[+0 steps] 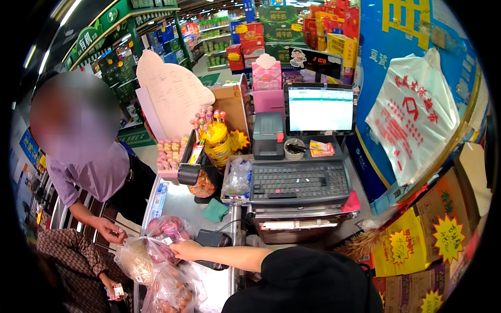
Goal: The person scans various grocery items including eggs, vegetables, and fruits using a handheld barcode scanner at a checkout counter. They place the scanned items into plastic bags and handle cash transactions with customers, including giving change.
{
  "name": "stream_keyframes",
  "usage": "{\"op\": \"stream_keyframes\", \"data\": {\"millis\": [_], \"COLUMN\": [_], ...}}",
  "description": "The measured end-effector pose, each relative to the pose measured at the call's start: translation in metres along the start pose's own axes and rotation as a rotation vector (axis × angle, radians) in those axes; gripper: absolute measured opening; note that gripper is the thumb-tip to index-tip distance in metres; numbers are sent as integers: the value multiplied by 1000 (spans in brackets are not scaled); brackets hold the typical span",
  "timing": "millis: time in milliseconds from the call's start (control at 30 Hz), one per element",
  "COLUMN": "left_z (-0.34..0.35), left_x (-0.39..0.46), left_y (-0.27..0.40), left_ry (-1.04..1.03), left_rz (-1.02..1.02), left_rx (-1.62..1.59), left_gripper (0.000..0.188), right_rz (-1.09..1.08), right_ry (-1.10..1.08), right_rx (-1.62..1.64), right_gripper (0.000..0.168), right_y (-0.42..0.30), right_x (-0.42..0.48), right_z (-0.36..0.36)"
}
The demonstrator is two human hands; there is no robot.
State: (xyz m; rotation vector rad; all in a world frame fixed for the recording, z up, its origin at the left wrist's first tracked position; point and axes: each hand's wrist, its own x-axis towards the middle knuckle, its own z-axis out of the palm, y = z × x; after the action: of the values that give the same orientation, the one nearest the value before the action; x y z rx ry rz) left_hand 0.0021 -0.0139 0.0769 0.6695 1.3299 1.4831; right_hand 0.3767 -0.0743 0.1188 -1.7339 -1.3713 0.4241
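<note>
My right hand (187, 250) reaches left across the counter, its bare forearm coming out of a black short sleeve. The fingers are closed on a clear plastic bag (166, 231) of reddish-purple produce, beside a small white label (167, 241). Against it lies another clear bag (135, 260) with pale, stringy contents. Nearer to me is a plastic bag (170, 291) of brownish-orange round items. A black scanner-like device (213, 239) stands just beyond my forearm, partly hidden by it. My left hand is out of view.
A monitor (320, 109), keyboard (299, 180) and receipt printer (268, 135) stand ahead. A lollipop tub (217, 144) and green cloth (215, 210) sit left of them. Across the metal counter (213, 279), one person's hand (111, 231) hovers near the bags; another hand (113, 288) holds paper, possibly banknotes.
</note>
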Motion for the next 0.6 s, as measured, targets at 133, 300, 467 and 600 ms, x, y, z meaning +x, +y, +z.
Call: {"op": "stream_keyframes", "data": {"millis": [133,300,467,600], "left_z": [-49,-76,-13,6], "left_x": [2,-15,-116,-146], "left_y": [18,38,100,81], "left_ry": [90,48,-114,-478], "left_rz": [104,306,346,350], "left_rx": [-16,-118,24,482], "left_gripper": [27,26,20,10], "right_rz": [44,75,46,-249], "right_ry": [-27,4,52,-193], "right_rx": [16,70,88,384], "right_gripper": [18,22,18,28], "right_y": [-11,20,-23,-94], "right_x": [-2,2,-4,-23], "right_z": [5,5,-14,-15]}}
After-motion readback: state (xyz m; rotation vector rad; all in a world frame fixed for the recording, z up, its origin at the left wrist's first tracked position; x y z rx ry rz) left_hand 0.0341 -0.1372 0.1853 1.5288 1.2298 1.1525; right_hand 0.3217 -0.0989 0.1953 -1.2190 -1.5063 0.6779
